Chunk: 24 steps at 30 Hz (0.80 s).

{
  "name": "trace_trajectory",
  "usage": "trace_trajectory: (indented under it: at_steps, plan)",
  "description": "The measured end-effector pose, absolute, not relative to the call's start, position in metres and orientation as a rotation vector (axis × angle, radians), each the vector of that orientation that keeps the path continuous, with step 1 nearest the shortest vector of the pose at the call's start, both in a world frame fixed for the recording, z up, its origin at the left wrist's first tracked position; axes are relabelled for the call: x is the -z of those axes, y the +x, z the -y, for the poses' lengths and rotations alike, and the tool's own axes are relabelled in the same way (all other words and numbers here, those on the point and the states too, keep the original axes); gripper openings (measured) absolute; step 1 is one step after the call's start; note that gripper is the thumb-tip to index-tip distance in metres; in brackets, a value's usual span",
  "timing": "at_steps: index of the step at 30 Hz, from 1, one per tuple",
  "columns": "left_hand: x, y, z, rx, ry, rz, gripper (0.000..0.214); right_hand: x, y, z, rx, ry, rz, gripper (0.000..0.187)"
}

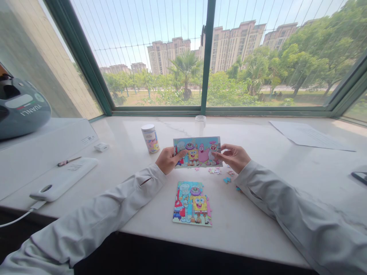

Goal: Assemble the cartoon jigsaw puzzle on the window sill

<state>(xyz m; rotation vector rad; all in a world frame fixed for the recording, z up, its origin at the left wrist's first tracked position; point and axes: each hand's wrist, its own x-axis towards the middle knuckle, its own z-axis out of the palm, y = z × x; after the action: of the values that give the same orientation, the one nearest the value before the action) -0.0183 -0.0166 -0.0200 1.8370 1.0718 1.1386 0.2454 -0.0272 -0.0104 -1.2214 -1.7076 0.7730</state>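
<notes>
Between my two hands a cartoon picture card [203, 152] is held up above the white tabletop, its printed side facing me. My left hand [169, 158] grips the card's left end with the thumb across its front. At the opposite end my right hand [235, 156] pinches the card, thumb also in front. Below it on the table lies a partly assembled jigsaw puzzle [192, 204] with the same cartoon figures and an uneven right edge. Several loose puzzle pieces [227, 180] are scattered behind the puzzle, some partly hidden by the card and my right sleeve.
A printed canister [150, 139] with a white lid stands left of the card; a clear jar [200, 121] is behind it. At left are a white power bank [64, 179] with a cable, a small knife [69, 161] and a white box [43, 152]. Paper sheets [308, 135] lie at right.
</notes>
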Motion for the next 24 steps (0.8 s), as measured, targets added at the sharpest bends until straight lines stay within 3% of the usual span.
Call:
trace_trajectory:
  at_steps: [15, 24]
  plan:
    - [0.0183, -0.0175, 0.0174, -1.148, 1.803, -1.105, 0.062, 0.0071, 0.2463, 0.0265, -0.822, -1.204, 1.685, 0.053]
    - [0.0182, -0.017, 0.016, -1.166, 1.796, -1.064, 0.056, 0.0056, 0.2445, 0.0287, -0.831, -1.149, 1.694, 0.049]
